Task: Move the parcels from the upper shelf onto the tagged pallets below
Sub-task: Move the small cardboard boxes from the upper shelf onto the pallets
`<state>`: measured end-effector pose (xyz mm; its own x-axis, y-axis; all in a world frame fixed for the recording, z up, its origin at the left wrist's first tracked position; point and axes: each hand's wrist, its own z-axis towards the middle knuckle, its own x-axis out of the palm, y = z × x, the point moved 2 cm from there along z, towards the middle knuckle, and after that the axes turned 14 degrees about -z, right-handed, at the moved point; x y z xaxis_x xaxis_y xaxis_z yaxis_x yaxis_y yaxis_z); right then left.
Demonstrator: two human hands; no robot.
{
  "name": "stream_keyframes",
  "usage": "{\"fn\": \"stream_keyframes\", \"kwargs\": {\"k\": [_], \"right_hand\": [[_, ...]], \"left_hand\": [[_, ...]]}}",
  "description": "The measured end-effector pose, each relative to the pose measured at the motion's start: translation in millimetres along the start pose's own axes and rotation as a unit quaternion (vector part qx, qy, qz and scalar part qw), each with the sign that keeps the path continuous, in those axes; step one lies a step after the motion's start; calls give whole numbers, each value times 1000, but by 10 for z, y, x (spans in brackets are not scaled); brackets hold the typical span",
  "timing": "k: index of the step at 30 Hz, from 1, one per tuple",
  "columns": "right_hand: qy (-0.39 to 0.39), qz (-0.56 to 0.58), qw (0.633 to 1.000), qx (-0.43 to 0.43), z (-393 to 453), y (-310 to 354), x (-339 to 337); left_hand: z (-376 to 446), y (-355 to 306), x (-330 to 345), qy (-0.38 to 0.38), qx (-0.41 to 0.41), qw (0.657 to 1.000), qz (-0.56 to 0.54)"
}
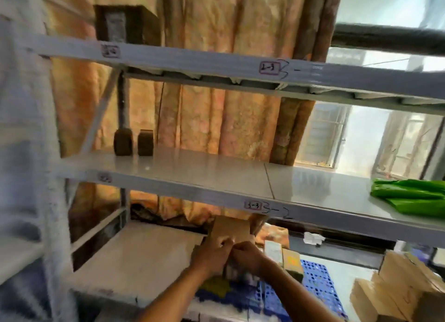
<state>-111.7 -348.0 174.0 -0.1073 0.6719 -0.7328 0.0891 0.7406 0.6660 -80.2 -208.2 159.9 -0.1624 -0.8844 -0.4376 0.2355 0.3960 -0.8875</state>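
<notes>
Left hand (212, 250): fingers curled on the near lower edge of the cardboard parcel (228, 229), gripping it.
Cardboard parcel: upright, long axis vertical, just ahead of and above both hands, under the shelf beam (216, 196).
Right hand (248, 253): closed on the same lower edge, touching the left; neither is nearer.
Blue pallet (317, 285): below and to the right, so the parcel likely travels down and rightward.

The middle shelf (216, 175) carries two tape rolls (133, 142) and green bags (409, 196).
</notes>
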Motion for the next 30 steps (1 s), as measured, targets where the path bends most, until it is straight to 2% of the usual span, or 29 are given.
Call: {"fn": "stream_keyframes", "kwargs": {"k": [5, 7, 8, 12, 17, 22, 26, 30], "right_hand": [[-27, 12, 989, -145, -198, 1413, 470], [-54, 32, 981, -182, -214, 1873, 519], [-68, 44, 978, -193, -194, 2085, 524], [-146, 50, 960, -233, -8, 2754, 460], [-211, 48, 958, -187, 480, 3015, 408], [-220, 46, 962, -157, 1332, 3133, 370], [-210, 24, 966, -150, 2058, 3280, 304], [-203, -10, 965, -166, 2563, 3473, 275]], "left_hand": [[-641, 18, -1519, -134, 18, 991, 15], [-768, -75, -2041, -218, 55, 974, -37], [-812, -105, -2268, -240, 85, 967, -22], [-778, -222, -2947, -296, 77, 949, -76], [-455, -224, -3385, -301, 87, 944, -105], [240, -83, -3545, -294, 69, 944, -133], [903, -6, -3667, -310, 80, 942, -96], [1609, 54, -3820, -269, 28, 963, 2]]}}
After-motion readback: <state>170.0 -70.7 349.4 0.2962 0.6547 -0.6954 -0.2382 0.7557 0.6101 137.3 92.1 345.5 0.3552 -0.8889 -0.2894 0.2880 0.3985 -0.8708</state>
